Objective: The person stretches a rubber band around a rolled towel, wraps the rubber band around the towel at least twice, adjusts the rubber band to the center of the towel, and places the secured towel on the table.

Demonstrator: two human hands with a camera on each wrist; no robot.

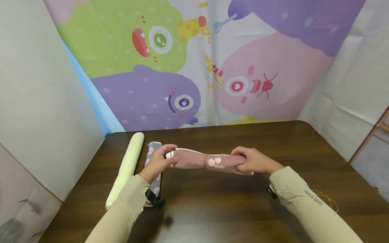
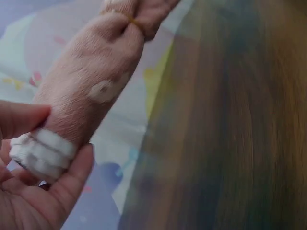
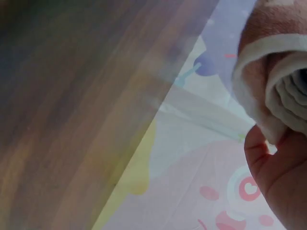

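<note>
A rolled pink towel point(image 1: 189, 159) with white edges and a pale printed motif is held lengthwise above the table. A thin yellowish band point(image 1: 205, 161) cinches its middle. My left hand point(image 1: 158, 162) grips the white-striped end, thumb and fingers on either side, as the left wrist view also shows. At the other end my right hand point(image 1: 254, 160) holds the roll between thumb and fingers. The right wrist view shows the spiral of layers at that end of the towel point(image 3: 273, 45). Part of a grey-and-pink patterned roll point(image 1: 155, 145) is hidden behind my left hand and wrist.
A pale yellow rolled towel point(image 1: 129, 162) lies on the left of the dark wooden table point(image 1: 212, 209), beside the patterned roll. Several thin yellowish bands point(image 1: 329, 199) lie at the right, partly behind my right sleeve. A cartoon-printed cloth point(image 1: 206, 101) hangs behind the table.
</note>
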